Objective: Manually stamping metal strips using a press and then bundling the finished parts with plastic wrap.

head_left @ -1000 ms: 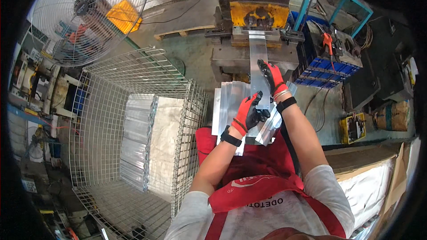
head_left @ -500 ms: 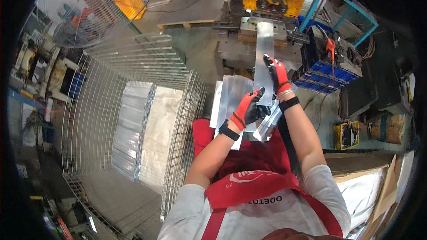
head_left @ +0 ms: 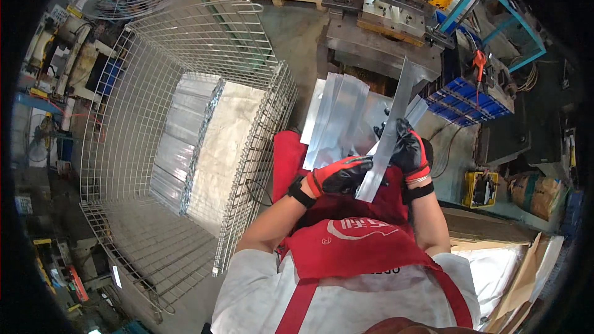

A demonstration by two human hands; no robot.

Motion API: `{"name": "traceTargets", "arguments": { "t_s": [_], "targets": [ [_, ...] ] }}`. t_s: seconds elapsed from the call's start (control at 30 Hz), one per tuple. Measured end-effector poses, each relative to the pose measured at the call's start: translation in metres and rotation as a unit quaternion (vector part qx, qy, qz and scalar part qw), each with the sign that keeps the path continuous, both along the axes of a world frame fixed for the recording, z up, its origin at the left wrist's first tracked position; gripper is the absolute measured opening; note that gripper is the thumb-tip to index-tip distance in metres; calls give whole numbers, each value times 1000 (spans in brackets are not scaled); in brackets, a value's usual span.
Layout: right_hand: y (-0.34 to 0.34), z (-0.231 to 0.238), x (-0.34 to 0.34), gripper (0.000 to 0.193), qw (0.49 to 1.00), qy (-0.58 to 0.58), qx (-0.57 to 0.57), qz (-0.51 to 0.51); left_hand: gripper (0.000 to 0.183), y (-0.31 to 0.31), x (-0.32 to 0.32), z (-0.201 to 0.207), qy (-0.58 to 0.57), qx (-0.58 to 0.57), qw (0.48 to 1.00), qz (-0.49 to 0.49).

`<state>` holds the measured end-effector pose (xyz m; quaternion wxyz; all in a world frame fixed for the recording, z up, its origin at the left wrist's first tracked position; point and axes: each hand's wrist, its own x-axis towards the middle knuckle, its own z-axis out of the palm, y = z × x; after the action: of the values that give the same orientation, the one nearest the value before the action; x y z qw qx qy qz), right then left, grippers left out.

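Observation:
A long, thin metal strip (head_left: 396,120) is held upright on a slant in front of my red apron, its upper end leaning away to the right. My left hand (head_left: 345,175), in a red and black glove, is closed round the strip near its lower end. Higher up, my right hand (head_left: 409,148), gloved alike, grips the strip from its right side; some of its fingers are hidden behind the metal. Just beyond my left hand lies a stack of similar flat metal strips (head_left: 337,117), partly overlapping.
To the left stands a large wire mesh basket (head_left: 281,96) with metal strips (head_left: 189,117) and a pale sheet (head_left: 228,142) inside. Ahead is a machine with a metal die block (head_left: 390,21). A blue crate (head_left: 467,102) and an open cardboard box (head_left: 526,278) are at the right.
Both hands have drawn the metal strip back from the die block toward my body and turned it more edge-on. The whole view has shifted too.

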<state>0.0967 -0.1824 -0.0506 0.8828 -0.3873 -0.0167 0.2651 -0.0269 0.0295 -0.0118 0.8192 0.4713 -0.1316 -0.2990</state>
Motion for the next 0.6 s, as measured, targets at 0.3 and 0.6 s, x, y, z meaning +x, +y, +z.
{"name": "traceTargets", "arguments": {
  "t_s": [0.3,0.6],
  "targets": [
    [21,62,-17,39,990,-60,-83,91,56,-11,19,46,-86,516,837,162],
    [-15,47,-30,36,991,-87,-102,6,75,10,24,0,-156,774,595,149]
  ]
}}
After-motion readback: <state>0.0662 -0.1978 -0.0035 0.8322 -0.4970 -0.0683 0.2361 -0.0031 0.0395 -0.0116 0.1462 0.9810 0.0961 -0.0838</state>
